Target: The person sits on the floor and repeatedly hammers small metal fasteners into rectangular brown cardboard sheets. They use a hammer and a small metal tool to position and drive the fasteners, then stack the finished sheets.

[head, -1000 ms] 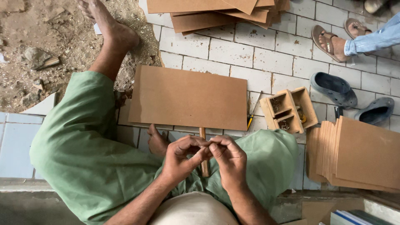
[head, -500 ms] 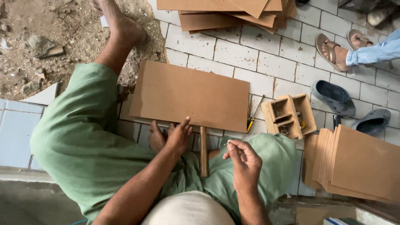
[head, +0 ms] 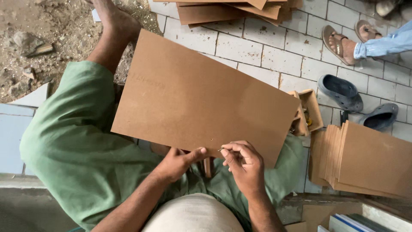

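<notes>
A large brown fibreboard panel (head: 201, 94) lies tilted across my lap, its near edge towards me. My left hand (head: 178, 161) grips that near edge, thumb on top. My right hand (head: 242, 165) pinches a small nail (head: 221, 149) between thumb and fingers, with its tip at the board's surface close to the near edge, next to a tiny hole. A narrow wooden strip (head: 207, 166) stands under the board between my hands, mostly hidden. My legs in green trousers (head: 81, 141) lie beneath the board.
A stack of brown boards (head: 369, 159) lies on the right, more boards (head: 231, 9) at the top. A small wooden compartment box (head: 310, 111) sits beside the panel. Two grey clogs (head: 343, 92) lie on the white tiles. Another person's sandalled foot (head: 341, 41) is at top right. Rubble lies left.
The panel has come up closer and tilted over my lap. My left hand moved to grip its near edge, and my right hand brought the nail to the board's surface.
</notes>
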